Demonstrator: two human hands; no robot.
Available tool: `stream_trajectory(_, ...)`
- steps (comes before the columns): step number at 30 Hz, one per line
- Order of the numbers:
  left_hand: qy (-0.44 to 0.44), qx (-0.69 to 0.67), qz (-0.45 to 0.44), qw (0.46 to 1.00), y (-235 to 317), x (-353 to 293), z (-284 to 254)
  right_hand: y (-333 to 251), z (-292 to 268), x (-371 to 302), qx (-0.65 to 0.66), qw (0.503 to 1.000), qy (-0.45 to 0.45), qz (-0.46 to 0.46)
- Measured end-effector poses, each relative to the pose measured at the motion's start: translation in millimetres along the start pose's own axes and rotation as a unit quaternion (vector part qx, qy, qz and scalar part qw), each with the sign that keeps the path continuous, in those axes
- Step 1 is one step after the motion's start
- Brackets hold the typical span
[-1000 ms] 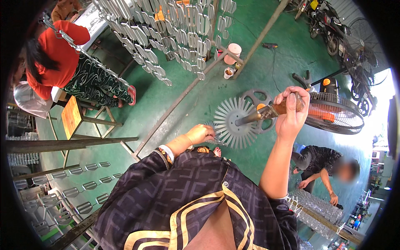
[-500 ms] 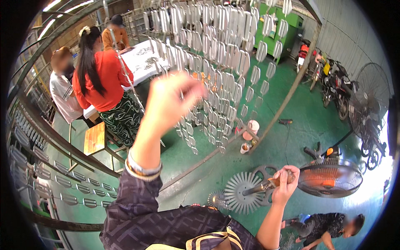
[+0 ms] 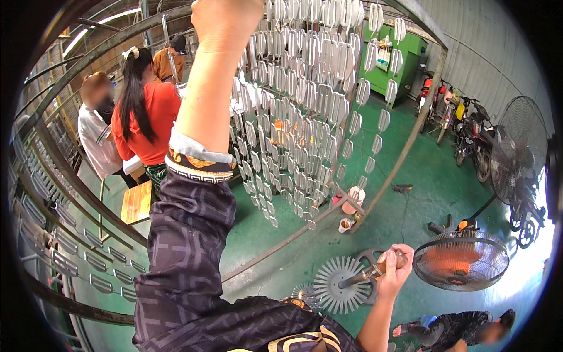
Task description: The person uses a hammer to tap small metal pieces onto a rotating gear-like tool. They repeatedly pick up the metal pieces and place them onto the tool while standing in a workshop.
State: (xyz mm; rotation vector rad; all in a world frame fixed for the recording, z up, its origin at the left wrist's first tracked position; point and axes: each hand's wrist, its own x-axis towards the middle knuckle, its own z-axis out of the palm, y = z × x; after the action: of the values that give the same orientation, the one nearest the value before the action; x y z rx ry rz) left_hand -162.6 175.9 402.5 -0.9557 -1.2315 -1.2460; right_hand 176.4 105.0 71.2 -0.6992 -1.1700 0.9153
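My left hand [image 3: 227,20] is raised at the top edge of the view, close to the hanging rows of pale metal pieces [image 3: 334,82]. Its fingers are cut off or hidden, so I cannot tell whether they grip anything. The pieces are long and narrow and hang in many vertical strings. Low on the right, my right hand [image 3: 394,273] is closed around the brownish handle of a tool with a dark metal shaft [image 3: 353,278]. Behind that shaft lies a grey disc [image 3: 337,296] with slots round its rim.
A metal rack frame [image 3: 404,144] surrounds the hanging pieces. An orange-centred fan [image 3: 460,261] stands right of my right hand. A bucket [image 3: 353,199] and cup are on the green floor. People stand at left by a wooden stool [image 3: 136,202]; another person [image 3: 451,328] is low at right.
My left hand, blurred before the hanging pieces earlier, has risen to the top edge, its forearm now stretched up. My right hand has dropped slightly, still holding the tool.
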Motion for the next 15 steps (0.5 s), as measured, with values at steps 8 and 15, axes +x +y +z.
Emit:
stream_trajectory(8, -0.122, -0.252, 0.000, 0.960, -16, 16, -22, 1, 0, 3, 0.010, 1.000, 0.004, 0.001)
stream_trajectory(15, -0.164, -0.427, -0.176, 0.872, -12, 20, -22, 6, -7, 6, 0.000, 1.000, 0.001, 0.000)
